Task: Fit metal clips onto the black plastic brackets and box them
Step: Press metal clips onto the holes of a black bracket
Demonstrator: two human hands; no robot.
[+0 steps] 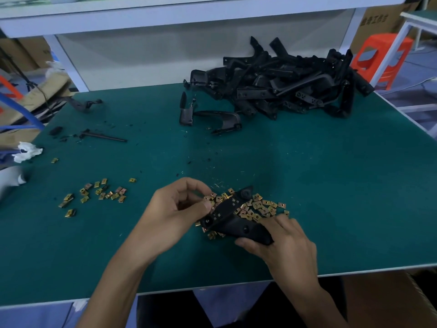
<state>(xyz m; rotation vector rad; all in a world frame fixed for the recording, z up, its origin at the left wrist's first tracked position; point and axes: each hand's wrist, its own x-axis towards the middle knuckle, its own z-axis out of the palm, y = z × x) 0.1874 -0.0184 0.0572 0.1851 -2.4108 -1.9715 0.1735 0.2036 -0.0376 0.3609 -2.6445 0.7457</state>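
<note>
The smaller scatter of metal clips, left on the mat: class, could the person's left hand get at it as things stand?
Probably yes: only bare green mat lies between the left hand and that scatter, though it pinches a clip at the black bracket.

1 wide-angle view from the person's head, facing forward and down. The green surface [307, 185] fills it, near edge close below.
</note>
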